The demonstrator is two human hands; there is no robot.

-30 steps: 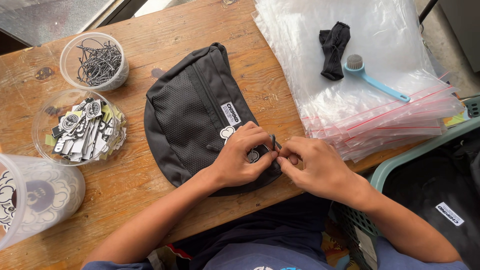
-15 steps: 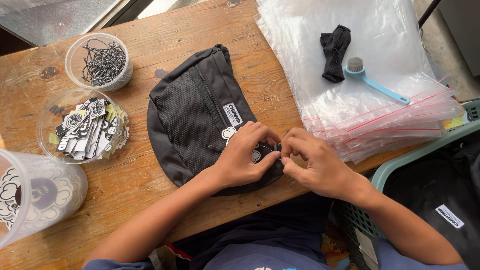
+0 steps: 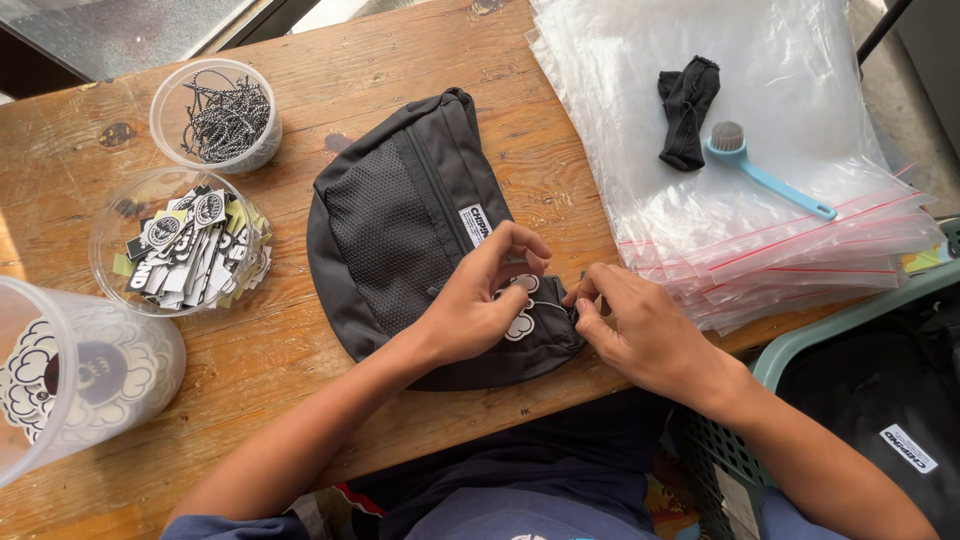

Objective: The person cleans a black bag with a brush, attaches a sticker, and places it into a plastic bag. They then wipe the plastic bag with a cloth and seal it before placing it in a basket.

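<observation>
A black waist bag point(image 3: 400, 220) with a mesh front and a small white label lies on the wooden table point(image 3: 420, 60). My left hand point(image 3: 480, 300) rests on the bag's lower right part, its fingers pinching a white cloud-shaped tag point(image 3: 520, 322). A thin ball chain point(image 3: 548, 305) runs from the tag to my right hand point(image 3: 630, 325), which pinches the chain's end at the bag's right edge, by the zipper. Both forearms come up from the bottom of the view.
Three clear tubs stand at the left: one with ball chains point(image 3: 218, 115), one with black and white tags point(image 3: 180, 240), one with cloud-shaped tags point(image 3: 70, 375). A stack of clear zip bags point(image 3: 780, 230) carries a black cloth point(image 3: 688, 110) and a blue brush point(image 3: 765, 175). A green basket point(image 3: 850, 320) holds black bags.
My view has shifted, so everything sits further right in the frame. My hands have drawn slightly apart, and the cloud tag and chain now show between them.
</observation>
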